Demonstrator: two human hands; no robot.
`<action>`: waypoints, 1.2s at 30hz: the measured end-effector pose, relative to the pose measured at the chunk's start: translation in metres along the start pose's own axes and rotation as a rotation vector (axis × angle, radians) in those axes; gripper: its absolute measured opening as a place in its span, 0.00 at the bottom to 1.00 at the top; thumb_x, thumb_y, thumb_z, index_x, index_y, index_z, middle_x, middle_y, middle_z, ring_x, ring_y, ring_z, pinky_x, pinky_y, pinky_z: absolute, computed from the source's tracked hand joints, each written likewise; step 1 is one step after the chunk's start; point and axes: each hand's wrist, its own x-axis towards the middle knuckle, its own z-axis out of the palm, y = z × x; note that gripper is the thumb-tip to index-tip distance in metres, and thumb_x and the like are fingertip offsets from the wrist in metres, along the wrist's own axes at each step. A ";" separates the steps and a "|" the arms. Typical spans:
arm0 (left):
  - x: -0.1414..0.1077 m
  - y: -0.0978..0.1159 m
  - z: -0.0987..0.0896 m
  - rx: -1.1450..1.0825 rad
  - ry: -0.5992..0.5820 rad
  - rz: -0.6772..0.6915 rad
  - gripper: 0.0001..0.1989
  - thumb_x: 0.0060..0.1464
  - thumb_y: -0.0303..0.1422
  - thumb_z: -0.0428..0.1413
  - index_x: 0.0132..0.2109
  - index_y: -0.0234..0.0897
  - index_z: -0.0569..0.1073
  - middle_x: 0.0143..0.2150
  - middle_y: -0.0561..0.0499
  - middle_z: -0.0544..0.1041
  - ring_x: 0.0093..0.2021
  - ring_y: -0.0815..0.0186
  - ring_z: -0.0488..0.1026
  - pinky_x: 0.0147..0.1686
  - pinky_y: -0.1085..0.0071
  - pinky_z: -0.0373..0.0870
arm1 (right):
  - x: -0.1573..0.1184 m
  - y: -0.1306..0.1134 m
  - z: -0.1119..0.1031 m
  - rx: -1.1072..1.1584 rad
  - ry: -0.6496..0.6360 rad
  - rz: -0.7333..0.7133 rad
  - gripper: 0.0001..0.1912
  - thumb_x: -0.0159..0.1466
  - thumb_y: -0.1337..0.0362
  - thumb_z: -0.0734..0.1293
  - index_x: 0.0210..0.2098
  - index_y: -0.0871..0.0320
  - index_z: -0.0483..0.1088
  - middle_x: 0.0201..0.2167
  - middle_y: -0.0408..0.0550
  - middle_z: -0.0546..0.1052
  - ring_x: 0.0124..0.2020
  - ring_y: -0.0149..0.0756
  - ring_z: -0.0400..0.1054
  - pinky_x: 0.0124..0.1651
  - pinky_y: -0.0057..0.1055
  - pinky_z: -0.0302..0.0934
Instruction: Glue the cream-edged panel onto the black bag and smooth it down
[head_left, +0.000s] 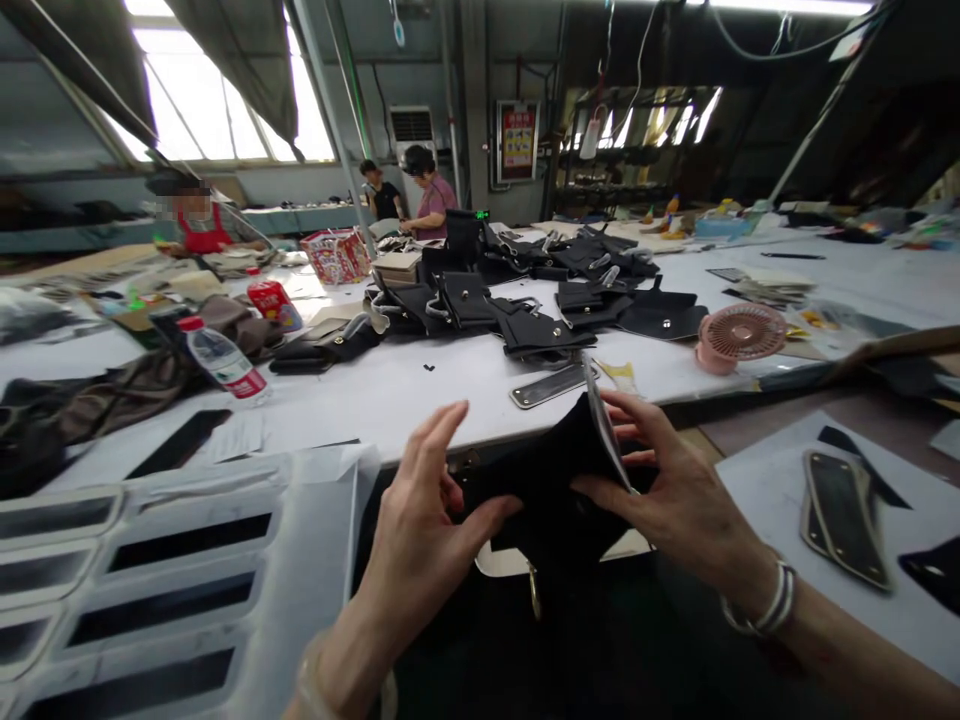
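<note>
Clear passage, one: a bare strip of white table (360,400) ahead of the left hand (424,530), running from the water bottle (229,368) to the metal-edged strap (551,386), with only a small black scrap (429,367) lying on it. Obstacles, far side: a broad heap of black pouches (465,300), closing the way straight across, and a pink fan (739,335) standing at its right end. Obstacles, near side: slotted plastic trays (304,550) at left; overlapping straps (847,520) beyond the right hand (675,490).
</note>
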 end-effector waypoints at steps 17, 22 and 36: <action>-0.008 -0.039 0.032 0.068 -0.166 -0.119 0.09 0.57 0.30 0.59 0.43 0.43 0.68 0.30 0.60 0.74 0.26 0.71 0.70 0.27 0.75 0.64 | 0.006 0.034 0.019 -0.172 -0.192 -0.042 0.46 0.55 0.57 0.75 0.67 0.48 0.50 0.61 0.47 0.66 0.54 0.45 0.69 0.50 0.39 0.71; -0.026 -0.061 0.054 0.131 -0.287 -0.173 0.07 0.58 0.30 0.57 0.43 0.40 0.68 0.33 0.55 0.74 0.31 0.65 0.72 0.32 0.68 0.69 | 0.003 0.043 0.020 -0.303 -0.286 -0.137 0.44 0.56 0.60 0.73 0.67 0.50 0.51 0.60 0.49 0.67 0.55 0.46 0.67 0.52 0.42 0.68; -0.088 -0.121 0.086 -0.508 0.010 -0.728 0.23 0.57 0.48 0.56 0.54 0.41 0.72 0.61 0.44 0.70 0.64 0.53 0.62 0.66 0.55 0.52 | -0.013 0.058 0.047 -0.758 -0.470 -0.528 0.52 0.51 0.50 0.79 0.67 0.56 0.54 0.56 0.51 0.72 0.41 0.46 0.66 0.41 0.45 0.54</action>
